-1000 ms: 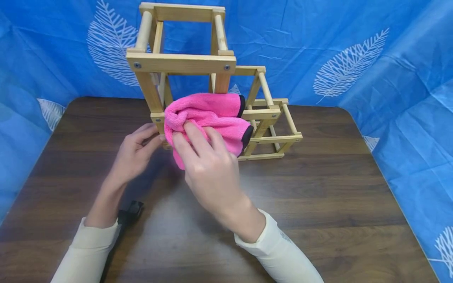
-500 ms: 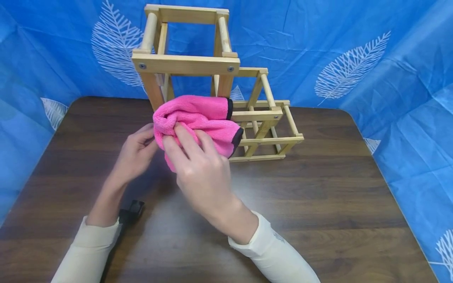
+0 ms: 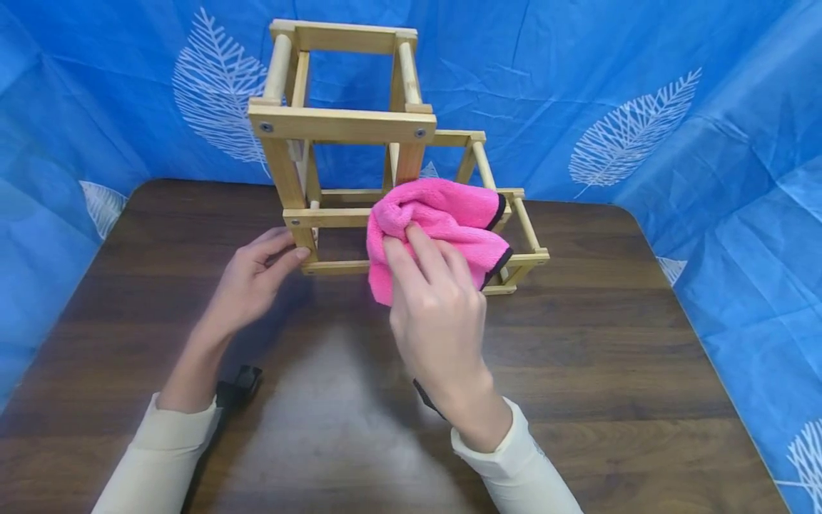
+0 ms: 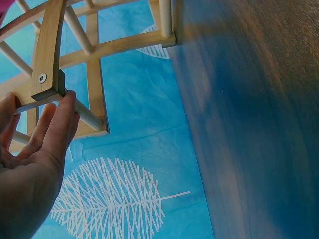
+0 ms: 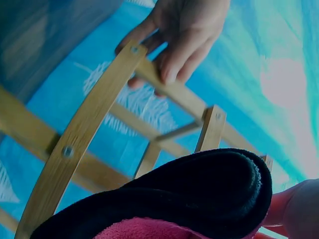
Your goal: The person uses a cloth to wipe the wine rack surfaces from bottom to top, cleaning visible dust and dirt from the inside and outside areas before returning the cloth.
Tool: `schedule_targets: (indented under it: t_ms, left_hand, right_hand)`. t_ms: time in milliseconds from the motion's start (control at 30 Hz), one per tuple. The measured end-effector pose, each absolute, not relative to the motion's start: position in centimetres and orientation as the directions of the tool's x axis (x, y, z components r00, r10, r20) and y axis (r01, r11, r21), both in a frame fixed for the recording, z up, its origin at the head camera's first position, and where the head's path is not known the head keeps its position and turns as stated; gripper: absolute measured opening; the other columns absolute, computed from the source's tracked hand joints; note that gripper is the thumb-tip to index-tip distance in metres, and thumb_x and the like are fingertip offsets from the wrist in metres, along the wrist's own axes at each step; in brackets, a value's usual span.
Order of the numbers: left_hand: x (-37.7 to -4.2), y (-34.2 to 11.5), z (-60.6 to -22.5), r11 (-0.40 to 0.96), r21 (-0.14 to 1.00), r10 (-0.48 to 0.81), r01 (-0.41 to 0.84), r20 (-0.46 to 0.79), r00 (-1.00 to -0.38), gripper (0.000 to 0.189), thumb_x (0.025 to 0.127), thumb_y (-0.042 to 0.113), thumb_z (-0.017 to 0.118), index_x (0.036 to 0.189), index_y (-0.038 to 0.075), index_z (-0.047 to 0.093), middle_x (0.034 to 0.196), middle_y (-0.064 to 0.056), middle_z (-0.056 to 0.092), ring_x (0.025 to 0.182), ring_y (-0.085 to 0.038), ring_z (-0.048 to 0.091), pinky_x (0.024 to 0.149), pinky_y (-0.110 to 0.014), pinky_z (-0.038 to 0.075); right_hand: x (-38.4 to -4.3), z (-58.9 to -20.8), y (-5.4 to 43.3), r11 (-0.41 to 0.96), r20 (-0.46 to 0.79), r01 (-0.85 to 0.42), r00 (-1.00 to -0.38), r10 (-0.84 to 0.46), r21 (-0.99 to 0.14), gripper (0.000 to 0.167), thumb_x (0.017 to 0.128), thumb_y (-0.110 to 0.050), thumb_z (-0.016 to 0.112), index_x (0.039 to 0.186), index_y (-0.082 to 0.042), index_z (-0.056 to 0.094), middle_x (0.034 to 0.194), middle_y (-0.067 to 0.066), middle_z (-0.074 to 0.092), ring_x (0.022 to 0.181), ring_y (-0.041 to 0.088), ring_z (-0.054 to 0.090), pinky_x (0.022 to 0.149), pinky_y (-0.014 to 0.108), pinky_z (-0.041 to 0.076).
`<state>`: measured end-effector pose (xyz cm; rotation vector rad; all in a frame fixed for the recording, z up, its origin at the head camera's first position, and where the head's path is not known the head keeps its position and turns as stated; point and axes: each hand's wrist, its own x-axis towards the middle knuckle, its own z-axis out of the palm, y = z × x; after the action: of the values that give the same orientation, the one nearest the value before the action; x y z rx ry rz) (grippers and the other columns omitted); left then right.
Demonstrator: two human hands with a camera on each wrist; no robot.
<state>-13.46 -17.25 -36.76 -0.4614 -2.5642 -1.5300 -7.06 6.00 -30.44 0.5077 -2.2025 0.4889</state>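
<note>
Fuzzy cloth (image 3: 443,210), smooth wooden rack (image 3: 347,126)

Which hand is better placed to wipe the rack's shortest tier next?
Likely the right hand: it holds the pink cloth near the shortest tier. The left hand grips the wooden rack at its opposite, tall end and holds no cloth.

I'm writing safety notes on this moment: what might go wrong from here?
The stepped wooden rack could tip or slide if the right hand pushes the pink plush cloth hard, since the left hand holds it only low at one side. The cloth's black-edged folds might catch on the rack.
</note>
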Motion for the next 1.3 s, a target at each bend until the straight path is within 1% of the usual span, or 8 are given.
schedule_targets:
  t_ms: [400,600,833,933,1067,1133,1233,1300]
  left_hand:
    - [-13.3,-17.5,-36.9,0.451,0.841,0.193,0.299,0.236,-0.953,0.035,0.102,0.018,0.056,0.135,0.005,0.061,0.127,-0.011,0.060,0.105,-0.020,0.056,0.084,-0.015,0.043]
    - [-12.9,-17.7,-37.0,0.464,0.842,0.200,0.274,0.202,-0.959,0.036,0.103,0.019,0.055,0.134,0.002,0.060,0.131,-0.013,0.058,0.111,-0.026,0.057,0.093,-0.037,0.048]
    - [-13.1,-17.3,-37.2,0.418,0.854,0.206,0.309,0.242,-0.948,0.032,0.102,0.014,0.056,0.129,-0.002,0.062,0.129,-0.013,0.058,0.105,-0.020,0.058,0.084,-0.012,0.045]
    - [-13.1,-17.3,-37.1,0.414,0.857,0.190,0.308,0.249,-0.949,0.032,0.102,0.014,0.056,0.128,-0.002,0.062,0.128,-0.013,0.058,0.106,-0.020,0.058,0.087,-0.016,0.046]
    - [-13.1,-17.4,-37.0,0.408,0.867,0.177,0.286,0.232,-0.956,0.033,0.102,0.015,0.057,0.129,-0.002,0.061,0.131,-0.014,0.057,0.114,-0.025,0.057,0.096,-0.039,0.048]
    - [-13.1,-17.3,-36.9,0.401,0.868,0.174,0.293,0.242,-0.955,0.032,0.101,0.015,0.057,0.129,-0.002,0.061,0.131,-0.013,0.057,0.113,-0.026,0.056,0.095,-0.038,0.049]
    - [-13.1,-16.9,-36.7,0.408,0.848,0.161,0.338,0.298,-0.941,0.032,0.099,0.011,0.061,0.128,-0.002,0.062,0.130,-0.012,0.058,0.113,-0.024,0.056,0.090,-0.024,0.049]
    - [-13.1,-16.6,-36.3,0.433,0.817,0.142,0.381,0.356,-0.924,0.035,0.096,0.009,0.065,0.129,-0.001,0.061,0.130,-0.012,0.058,0.114,-0.023,0.056,0.089,-0.025,0.050]
  right_hand:
    - [-7.4,-30.7,9.4,0.862,0.775,-0.450,-0.622,-0.112,-0.236,0.023,0.092,-0.010,0.069,0.113,-0.002,0.072,0.116,0.018,0.068,0.101,0.036,0.063,0.087,0.047,0.053]
    - [-7.3,-31.2,10.6,0.847,0.784,-0.444,-0.618,-0.055,-0.291,0.024,0.089,-0.010,0.072,0.111,-0.002,0.073,0.113,0.017,0.069,0.103,0.036,0.064,0.089,0.048,0.052]
    - [-6.9,-31.1,11.8,0.822,0.819,-0.460,-0.573,0.015,-0.337,0.023,0.090,-0.009,0.071,0.111,-0.001,0.074,0.111,0.017,0.069,0.101,0.036,0.065,0.089,0.049,0.052]
    - [-7.0,-30.8,12.2,0.815,0.836,-0.465,-0.547,0.042,-0.345,0.021,0.090,-0.007,0.070,0.110,0.000,0.074,0.109,0.017,0.070,0.101,0.036,0.065,0.089,0.049,0.052]
    - [-7.3,-30.6,13.2,0.809,0.836,-0.454,-0.544,0.079,-0.372,0.020,0.090,-0.005,0.069,0.109,0.000,0.074,0.109,0.016,0.071,0.101,0.035,0.066,0.087,0.050,0.053]
    - [-7.4,-30.4,13.8,0.805,0.830,-0.447,-0.550,0.097,-0.390,0.020,0.091,-0.006,0.068,0.109,0.000,0.074,0.109,0.015,0.071,0.101,0.034,0.066,0.086,0.049,0.053]
    - [-7.5,-30.2,14.4,0.799,0.826,-0.442,-0.551,0.116,-0.408,0.020,0.091,-0.006,0.067,0.109,-0.001,0.075,0.108,0.014,0.071,0.100,0.032,0.066,0.085,0.047,0.053]
    - [-7.6,-30.0,14.7,0.797,0.828,-0.441,-0.547,0.127,-0.413,0.019,0.092,-0.006,0.067,0.108,-0.001,0.075,0.107,0.013,0.072,0.099,0.032,0.066,0.085,0.046,0.053]
